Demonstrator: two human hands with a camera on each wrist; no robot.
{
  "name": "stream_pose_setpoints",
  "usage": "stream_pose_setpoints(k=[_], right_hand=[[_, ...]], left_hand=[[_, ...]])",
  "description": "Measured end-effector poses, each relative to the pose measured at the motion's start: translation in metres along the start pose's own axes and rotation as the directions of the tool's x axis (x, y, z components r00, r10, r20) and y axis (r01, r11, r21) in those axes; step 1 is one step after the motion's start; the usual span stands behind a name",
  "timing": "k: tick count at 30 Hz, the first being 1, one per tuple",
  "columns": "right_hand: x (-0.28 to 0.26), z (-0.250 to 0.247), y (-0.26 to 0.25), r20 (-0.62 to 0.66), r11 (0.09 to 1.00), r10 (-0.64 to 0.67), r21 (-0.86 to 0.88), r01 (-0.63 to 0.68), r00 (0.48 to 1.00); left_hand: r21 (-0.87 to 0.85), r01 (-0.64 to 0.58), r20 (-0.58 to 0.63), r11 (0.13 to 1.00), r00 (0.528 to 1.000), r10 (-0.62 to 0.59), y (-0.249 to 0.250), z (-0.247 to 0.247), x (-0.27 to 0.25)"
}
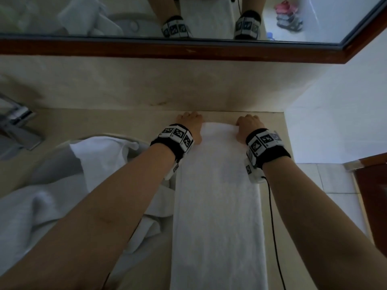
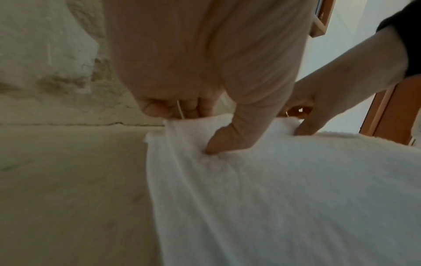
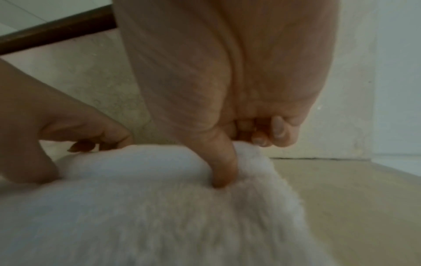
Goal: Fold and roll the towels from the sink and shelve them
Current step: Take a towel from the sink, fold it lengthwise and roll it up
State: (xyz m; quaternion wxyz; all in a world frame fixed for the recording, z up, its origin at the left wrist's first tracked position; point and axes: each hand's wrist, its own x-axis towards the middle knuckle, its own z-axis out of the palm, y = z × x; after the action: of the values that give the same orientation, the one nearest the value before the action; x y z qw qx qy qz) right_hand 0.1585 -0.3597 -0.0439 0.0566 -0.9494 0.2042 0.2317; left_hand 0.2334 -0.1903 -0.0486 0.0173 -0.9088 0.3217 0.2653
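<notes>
A white towel (image 1: pixel 217 206) lies folded into a long narrow strip on the beige counter (image 1: pixel 104 122), running from the near edge to the back wall. My left hand (image 1: pixel 191 124) grips its far left corner, thumb pressed on top (image 2: pixel 218 145) and fingers curled behind the edge. My right hand (image 1: pixel 248 125) grips the far right corner the same way, thumb (image 3: pixel 224 172) dug into the pile. The far end (image 1: pixel 218 127) is lifted into a small rounded hump between both hands (image 3: pixel 141 162). More white towels (image 1: pixel 100 160) lie bunched in the sink (image 1: pixel 144 145) at left.
A chrome tap (image 1: pixel 16 126) stands at far left. A wood-framed mirror (image 1: pixel 188 49) hangs over the back wall. A white side wall (image 1: pixel 335 122) closes the counter on the right. Tiled floor (image 1: pixel 335 185) and a wooden door (image 1: pixel 372 185) show at lower right.
</notes>
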Motion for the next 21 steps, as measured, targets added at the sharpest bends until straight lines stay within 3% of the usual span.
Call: stream_pose_setpoints(k=[6, 10, 13, 16, 18, 21], right_hand=[[-0.023, 0.003, 0.005, -0.130, 0.996, -0.056, 0.059, 0.064, 0.990], [-0.053, 0.022, 0.009, -0.236, 0.991, -0.100, 0.064, 0.118, 0.967], [-0.066, 0.038, 0.013, -0.218, 0.980, -0.120, 0.132, 0.151, 0.969], [-0.064, 0.030, 0.017, -0.138, 0.980, -0.148, 0.113, 0.164, 0.979], [-0.058, 0.022, 0.019, -0.111, 0.965, -0.120, 0.222, 0.142, 0.987], [-0.047, 0.011, 0.018, -0.076, 0.953, -0.075, 0.289, 0.094, 0.994]], left_hand=[[-0.074, -0.092, -0.171, 0.993, 0.982, 0.078, -0.003, 0.009, -0.021], [-0.048, -0.078, -0.284, 0.996, 0.957, 0.062, 0.001, 0.027, -0.040], [-0.043, -0.063, -0.237, 0.997, 0.970, 0.051, 0.007, 0.036, -0.054], [-0.158, -0.026, -0.173, 0.987, 0.985, -0.002, 0.007, 0.022, -0.058], [-0.189, 0.007, -0.093, 0.982, 0.995, -0.025, 0.001, 0.012, -0.052], [-0.231, 0.013, -0.078, 0.973, 0.996, -0.032, -0.006, 0.007, -0.042]])
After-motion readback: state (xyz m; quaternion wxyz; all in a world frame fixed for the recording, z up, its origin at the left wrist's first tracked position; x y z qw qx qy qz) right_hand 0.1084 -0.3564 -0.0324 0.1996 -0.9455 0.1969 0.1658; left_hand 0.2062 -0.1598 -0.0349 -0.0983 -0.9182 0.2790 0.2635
